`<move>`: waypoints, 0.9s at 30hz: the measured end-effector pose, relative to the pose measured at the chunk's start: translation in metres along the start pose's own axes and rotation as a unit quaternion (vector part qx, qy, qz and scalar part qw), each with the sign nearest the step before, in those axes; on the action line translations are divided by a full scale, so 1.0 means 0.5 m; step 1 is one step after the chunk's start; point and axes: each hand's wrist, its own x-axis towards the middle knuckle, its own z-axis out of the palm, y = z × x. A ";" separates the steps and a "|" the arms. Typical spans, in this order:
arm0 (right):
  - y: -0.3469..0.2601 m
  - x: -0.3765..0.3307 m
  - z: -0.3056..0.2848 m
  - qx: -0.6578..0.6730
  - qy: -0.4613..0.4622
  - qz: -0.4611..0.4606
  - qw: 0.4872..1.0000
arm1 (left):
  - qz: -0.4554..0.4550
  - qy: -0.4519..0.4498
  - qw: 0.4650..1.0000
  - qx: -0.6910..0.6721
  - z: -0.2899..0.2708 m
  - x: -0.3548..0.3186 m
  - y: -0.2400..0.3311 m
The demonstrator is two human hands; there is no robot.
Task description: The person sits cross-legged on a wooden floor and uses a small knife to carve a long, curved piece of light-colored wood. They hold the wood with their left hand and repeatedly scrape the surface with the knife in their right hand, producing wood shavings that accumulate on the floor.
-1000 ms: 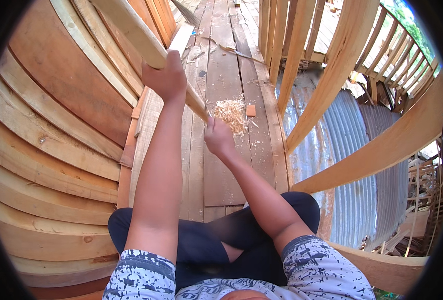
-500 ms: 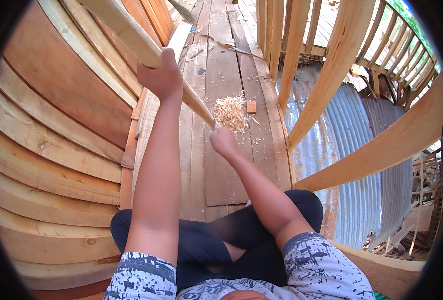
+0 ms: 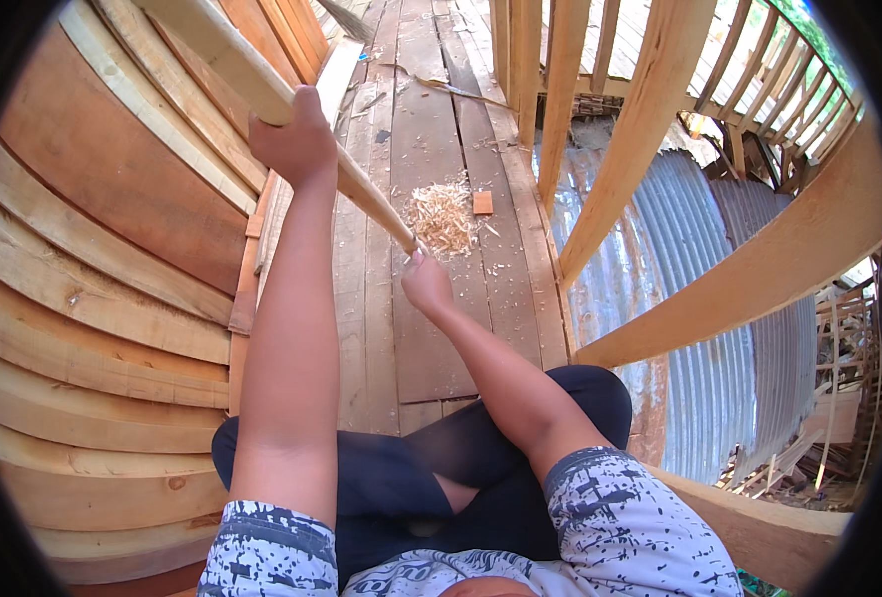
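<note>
A long, pale wooden pole [image 3: 366,196] slants from the upper left down toward the middle of the view. My left hand [image 3: 297,139] is wrapped around it partway along, with that arm stretched forward. At the pole's near, lower end, my right hand [image 3: 427,282] is closed with its fingertips against the wood. Whether a small tool is also in those fingers is hidden. Just beyond my right hand, a heap of curled wood shavings [image 3: 442,219] lies on the plank floor [image 3: 441,348]. Beside the heap rests a small, square, reddish-brown wood block [image 3: 483,203].
A wall of overlapping boards [image 3: 103,328] rises close on my left. On the right stand wooden railing posts [image 3: 635,129], with corrugated metal roofing [image 3: 705,318] below them. A thin curved strip [image 3: 461,92] lies farther along the floor. My crossed legs [image 3: 551,398] are in front of me.
The whole view has shifted slightly, so everything sits a little farther left and higher. Both hands keep their hold at nearly the same places on the pole.
</note>
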 end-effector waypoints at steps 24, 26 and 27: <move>0.016 -0.018 -0.013 -0.075 -0.112 0.072 0.988 | -0.028 0.056 0.997 -0.040 -0.146 -0.053 0.027; 0.004 -0.047 -0.017 -0.098 -0.109 0.053 0.988 | -0.043 0.086 0.994 -0.054 -0.191 -0.072 0.023; 0.003 -0.052 -0.014 -0.115 -0.115 0.049 0.985 | -0.048 0.098 0.992 -0.063 -0.219 -0.075 0.020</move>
